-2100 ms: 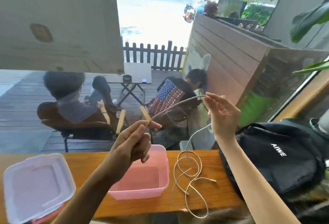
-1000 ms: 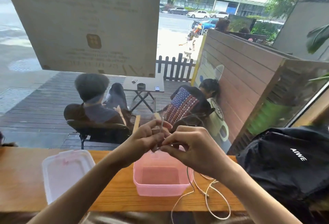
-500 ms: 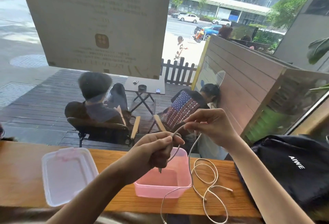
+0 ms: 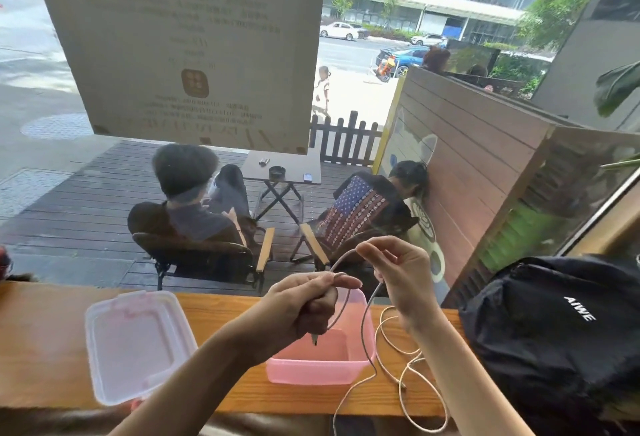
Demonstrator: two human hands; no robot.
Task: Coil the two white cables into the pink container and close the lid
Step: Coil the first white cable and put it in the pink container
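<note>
The pink container (image 4: 313, 371) stands open on the wooden counter (image 4: 45, 331). Above it my left hand (image 4: 304, 304) is shut on a loop of white cable, with the plug end poking out below the fist. My right hand (image 4: 401, 272) pinches the same white cable (image 4: 363, 328) a little higher and to the right. From there the cable hangs past the container's right rim. More loose white cable (image 4: 412, 363) lies tangled on the counter to the right and droops over the front edge. The clear lid (image 4: 135, 345) rests to the left of the container.
A black backpack (image 4: 561, 335) sits on the counter at the right, close to the loose cable. A window pane rises right behind the counter; people sit in chairs on a deck outside. The counter's front edge runs just below the container.
My hands came together over the container, then my right hand drew away up and to the right, pulling a length of cable out. My left fist has stayed over the container.
</note>
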